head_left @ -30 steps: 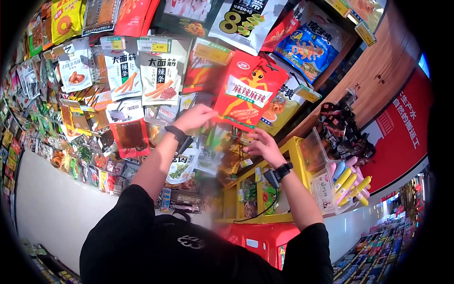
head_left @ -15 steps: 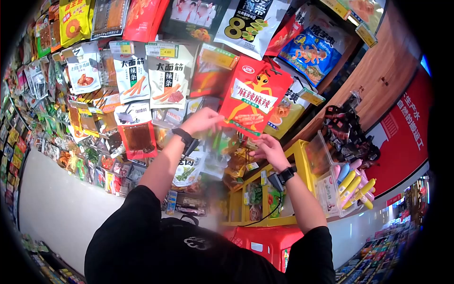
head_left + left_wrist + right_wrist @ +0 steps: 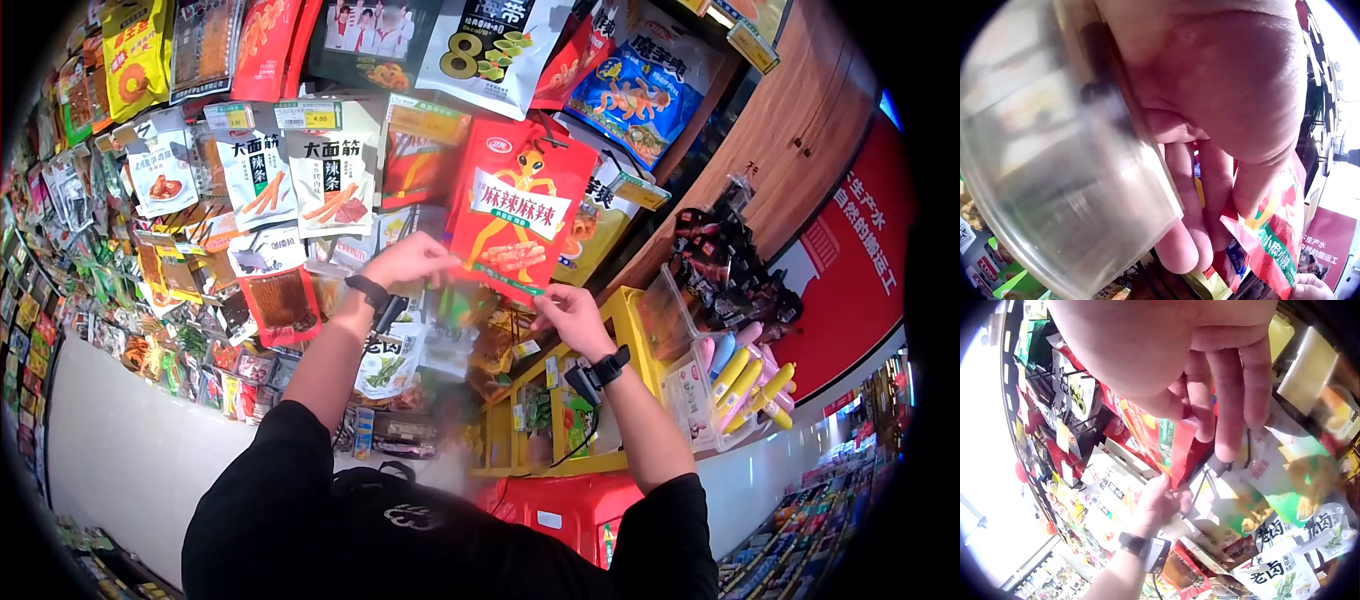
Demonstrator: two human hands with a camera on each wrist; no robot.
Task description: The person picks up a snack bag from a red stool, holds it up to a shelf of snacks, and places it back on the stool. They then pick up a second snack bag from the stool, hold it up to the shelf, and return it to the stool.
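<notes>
A red snack bag [image 3: 520, 210] with a yellow cartoon figure hangs upright in front of the shelf in the head view. My left hand [image 3: 408, 261] pinches its lower left edge between thumb and fingers. At the bottom right corner, my right hand [image 3: 572, 318] pinches the bag. Close up in the left wrist view, the left thumb presses on the bag's creased red edge [image 3: 1270, 250], while the other fingers extend past it. From the right wrist, the bag's side [image 3: 1166, 434] runs between both hands, with the left hand [image 3: 1159, 503] at its far corner.
White snack bags [image 3: 335, 175] hang on hooks to the left. A blue bag [image 3: 635, 100] hangs upper right. Below right stands a yellow rack [image 3: 630, 330] beside a clear bin [image 3: 690, 400] of yellow and pink sticks. A red stool [image 3: 560, 510] stands below.
My right hand has come up from below, its fingers spread apart, to the bag's bottom right corner and now pinches it. The left hand stays at the bag's left edge.
</notes>
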